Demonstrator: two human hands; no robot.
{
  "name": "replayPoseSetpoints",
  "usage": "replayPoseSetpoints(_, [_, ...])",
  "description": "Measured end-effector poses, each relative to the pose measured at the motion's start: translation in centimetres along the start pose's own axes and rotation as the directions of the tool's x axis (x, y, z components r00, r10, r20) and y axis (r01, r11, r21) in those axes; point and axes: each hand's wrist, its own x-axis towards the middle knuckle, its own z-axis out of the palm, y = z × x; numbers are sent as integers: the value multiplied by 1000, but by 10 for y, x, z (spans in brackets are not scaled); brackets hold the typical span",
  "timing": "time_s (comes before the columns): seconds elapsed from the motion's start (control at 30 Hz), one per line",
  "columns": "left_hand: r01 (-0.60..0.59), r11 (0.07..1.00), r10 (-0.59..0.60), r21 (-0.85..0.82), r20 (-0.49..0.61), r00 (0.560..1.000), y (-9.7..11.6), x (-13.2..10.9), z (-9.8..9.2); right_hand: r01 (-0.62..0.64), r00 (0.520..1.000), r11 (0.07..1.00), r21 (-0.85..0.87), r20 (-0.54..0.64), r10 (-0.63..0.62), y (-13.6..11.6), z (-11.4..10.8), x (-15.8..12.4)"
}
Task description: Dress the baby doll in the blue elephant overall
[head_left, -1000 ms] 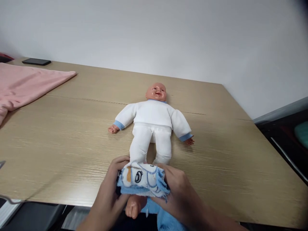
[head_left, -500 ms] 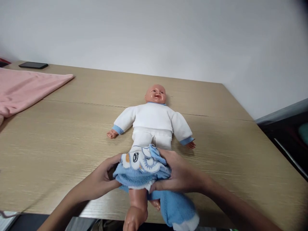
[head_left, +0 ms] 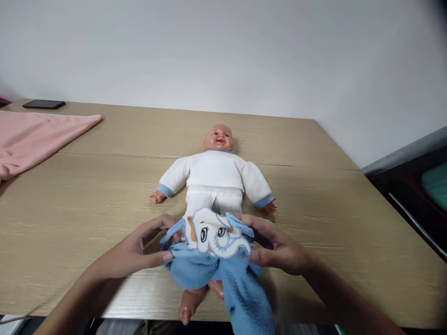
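Note:
A baby doll in a white top with blue cuffs lies face up on the table, its head away from me. Around its lower legs are blue fleece overalls with an elephant face embroidered on a white bib. My left hand grips the left edge of the overalls, thumb in front and fingers behind. At the opposite edge my right hand pinches the fabric beside the bib. One bare foot sticks out below the garment, while the other blue trouser leg hangs over the table's front edge.
A pink cloth is spread at the left of the wooden table. Behind it, near the wall, lies a black phone. A dark object with a green part stands beyond the right edge.
The bunched overalls have been opened out, so the elephant face shows more fully. My hands have moved apart at its sides. Less of the doll's bare leg shows.

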Motion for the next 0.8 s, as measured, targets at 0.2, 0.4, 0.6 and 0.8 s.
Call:
replayPoseSetpoints(0.2, [-127, 948, 143, 291, -32, 989, 47, 19, 7, 70, 995, 984, -165, 77, -58, -23, 2, 7])
replayPoseSetpoints(0.4, [-142, 946, 47, 293, 309, 950, 96, 71, 36, 79, 995, 912, -402, -22, -96, -39, 4, 2])
replayPoseSetpoints(0.6, [-113, 988, 59, 103, 426, 903, 79, 86, 36, -14, 991, 880, -476, 109, 75, -41, -10, -13])
replayPoseSetpoints(0.8, [-43, 993, -20, 112, 509, 861, 82, 82, 47, 107, 969, 936, -335, 246, -23, -35, -7, -10])
